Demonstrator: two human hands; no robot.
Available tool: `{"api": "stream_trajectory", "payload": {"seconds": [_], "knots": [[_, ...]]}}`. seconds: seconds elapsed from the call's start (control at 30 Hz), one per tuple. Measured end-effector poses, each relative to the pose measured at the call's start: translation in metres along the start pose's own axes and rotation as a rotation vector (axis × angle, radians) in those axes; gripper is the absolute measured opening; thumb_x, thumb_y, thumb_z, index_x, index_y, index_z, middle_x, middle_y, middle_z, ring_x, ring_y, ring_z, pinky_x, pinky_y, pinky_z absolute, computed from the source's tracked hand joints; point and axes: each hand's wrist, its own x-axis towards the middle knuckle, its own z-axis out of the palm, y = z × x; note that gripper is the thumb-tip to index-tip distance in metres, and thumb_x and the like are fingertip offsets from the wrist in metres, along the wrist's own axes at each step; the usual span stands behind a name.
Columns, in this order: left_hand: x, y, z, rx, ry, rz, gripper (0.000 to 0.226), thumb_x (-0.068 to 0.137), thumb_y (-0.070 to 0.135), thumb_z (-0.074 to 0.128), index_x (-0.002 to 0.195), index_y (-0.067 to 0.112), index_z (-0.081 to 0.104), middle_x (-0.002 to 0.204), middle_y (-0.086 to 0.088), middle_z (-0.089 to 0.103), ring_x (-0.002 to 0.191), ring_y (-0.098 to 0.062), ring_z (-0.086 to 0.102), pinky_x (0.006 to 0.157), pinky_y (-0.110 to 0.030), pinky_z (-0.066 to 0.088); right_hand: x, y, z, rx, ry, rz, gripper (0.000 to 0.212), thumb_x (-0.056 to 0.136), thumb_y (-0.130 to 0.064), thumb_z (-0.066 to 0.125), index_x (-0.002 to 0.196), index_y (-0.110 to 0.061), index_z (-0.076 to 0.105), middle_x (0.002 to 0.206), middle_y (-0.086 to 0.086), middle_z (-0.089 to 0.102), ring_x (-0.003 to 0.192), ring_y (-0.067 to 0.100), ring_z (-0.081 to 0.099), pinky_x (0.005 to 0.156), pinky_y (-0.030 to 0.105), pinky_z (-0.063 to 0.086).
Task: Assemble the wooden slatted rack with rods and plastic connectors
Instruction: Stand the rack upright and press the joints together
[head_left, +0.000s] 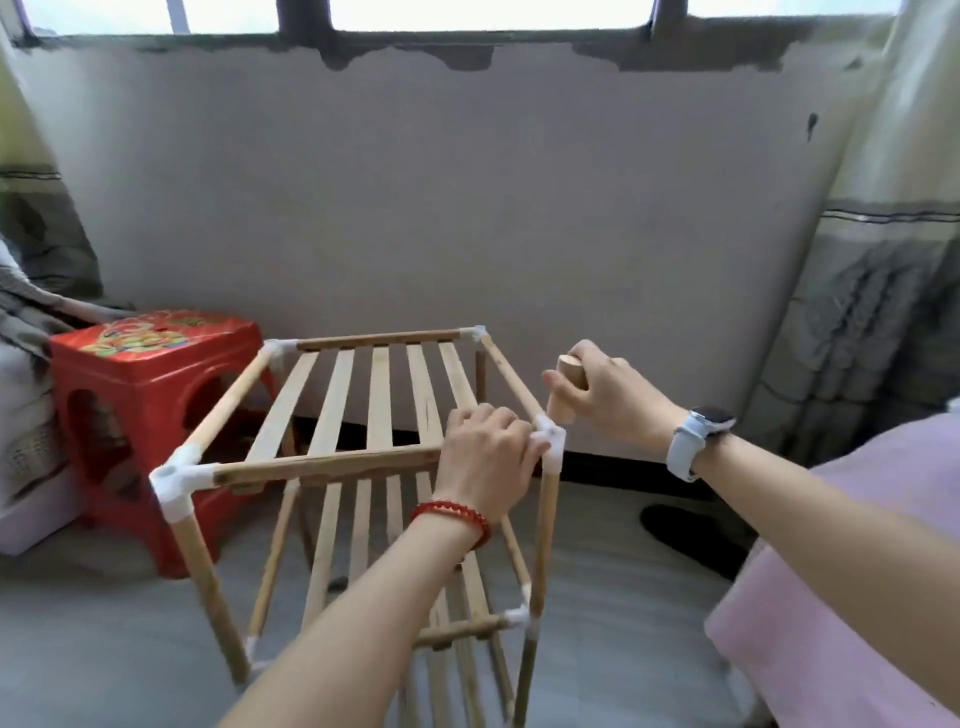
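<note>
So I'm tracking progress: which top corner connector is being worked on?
The near right connector: the left hand grips there and the right hand holds a short rod just above it. The other three stand untouched.

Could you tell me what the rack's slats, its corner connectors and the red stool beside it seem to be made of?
The slats look like pale, unfinished wood, with faint grain and a matte surface. The corner connectors seem to be white moulded plastic, smooth and slightly translucent around the rod ends. The red stool looks like glossy moulded plastic, with a printed pattern on top and rounded cut-outs in its sides.
</note>
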Motion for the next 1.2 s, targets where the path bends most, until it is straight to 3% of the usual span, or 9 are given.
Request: {"api": "stream_trajectory", "payload": {"seconds": [0.1, 0.27, 0.43, 0.6, 0.63, 0.77, 0.97, 1.1, 1.2], "knots": [[-0.02, -0.011, 0.001, 0.14, 0.184, -0.024, 0.018, 0.086, 0.036, 0.063, 0.08, 0.02, 0.069, 0.076, 0.006, 0.068, 0.074, -0.017, 0.063, 0.071, -0.034, 0.045, 0.003, -0.005, -0.021, -0.069, 0.118, -0.05, 0.025, 0.096, -0.04, 0.037, 0.103, -0.016, 0.035, 0.088, 0.0, 0.069, 0.086, 0.031, 0.059, 0.082, 0.042, 0.047], [-0.025, -0.007, 0.002, 0.103, 0.232, -0.028, 0.013, 0.08, 0.033, 0.07, 0.076, 0.02, 0.067, 0.072, 0.007, 0.067, 0.069, -0.017, 0.064, 0.066, -0.032, 0.045, 0.003, -0.024, -0.033, 0.153, 0.788, -0.205, 0.027, 0.096, -0.034, 0.038, 0.103, -0.008, 0.042, 0.061, -0.023, 0.055, 0.061, 0.02, 0.054, 0.06, 0.028, 0.035], [-0.028, -0.007, 0.003, 0.058, 0.221, -0.067, 0.011, 0.081, 0.03, 0.069, 0.079, 0.019, 0.069, 0.074, 0.005, 0.069, 0.073, -0.019, 0.064, 0.07, -0.034, 0.046, -0.032, -0.006, 0.028, -0.455, 0.184, -0.167, 0.028, 0.099, -0.035, 0.035, 0.112, -0.011, 0.041, 0.079, 0.002, 0.066, 0.075, 0.035, 0.063, 0.06, 0.033, 0.035], [-0.027, -0.003, 0.005, 0.036, 0.206, -0.092, 0.01, 0.078, 0.028, 0.072, 0.077, 0.019, 0.068, 0.072, 0.005, 0.068, 0.071, -0.018, 0.063, 0.069, -0.036, 0.047, 0.01, -0.022, -0.037, 0.1, 0.732, -0.151, 0.029, 0.095, -0.04, 0.035, 0.105, -0.014, 0.041, 0.063, -0.019, 0.059, 0.063, 0.028, 0.055, 0.062, 0.032, 0.036], [-0.026, -0.003, 0.005, 0.035, 0.206, -0.092, 0.01, 0.079, 0.029, 0.072, 0.077, 0.019, 0.068, 0.072, 0.005, 0.068, 0.072, -0.019, 0.063, 0.07, -0.036, 0.047, 0.003, -0.022, -0.026, 0.044, 0.723, -0.141, 0.029, 0.095, -0.038, 0.035, 0.106, -0.012, 0.043, 0.067, -0.012, 0.059, 0.064, 0.029, 0.057, 0.06, 0.033, 0.039], [-0.029, -0.007, 0.005, 0.026, 0.196, -0.089, 0.011, 0.08, 0.029, 0.071, 0.08, 0.018, 0.069, 0.074, 0.003, 0.069, 0.074, -0.02, 0.064, 0.071, -0.036, 0.048, -0.026, -0.008, 0.031, -0.478, 0.11, -0.079, 0.026, 0.099, -0.037, 0.034, 0.109, -0.014, 0.041, 0.087, 0.007, 0.066, 0.08, 0.035, 0.061, 0.063, 0.034, 0.036], [-0.028, -0.004, 0.005, 0.019, 0.21, -0.097, 0.011, 0.075, 0.028, 0.076, 0.076, 0.019, 0.069, 0.071, 0.005, 0.068, 0.07, -0.018, 0.064, 0.068, -0.034, 0.049, 0.001, -0.02, -0.022, 0.117, 0.736, -0.101, 0.024, 0.096, -0.041, 0.034, 0.102, -0.017, 0.037, 0.06, -0.021, 0.056, 0.06, 0.022, 0.051, 0.06, 0.029, 0.028], [-0.03, -0.007, 0.004, 0.014, 0.193, -0.092, 0.011, 0.077, 0.029, 0.074, 0.078, 0.019, 0.07, 0.072, 0.004, 0.068, 0.07, -0.018, 0.064, 0.069, -0.034, 0.049, -0.032, -0.01, 0.031, -0.453, 0.117, -0.061, 0.025, 0.099, -0.037, 0.034, 0.107, -0.013, 0.039, 0.082, 0.005, 0.065, 0.079, 0.036, 0.062, 0.065, 0.036, 0.04], [-0.029, -0.007, 0.004, 0.012, 0.188, -0.096, 0.011, 0.078, 0.029, 0.073, 0.078, 0.018, 0.069, 0.072, 0.004, 0.068, 0.07, -0.018, 0.063, 0.068, -0.035, 0.049, -0.001, -0.016, -0.009, -0.312, 0.277, -0.081, 0.023, 0.097, -0.04, 0.034, 0.104, -0.018, 0.038, 0.084, -0.001, 0.07, 0.078, 0.032, 0.062, 0.066, 0.035, 0.038]]}}
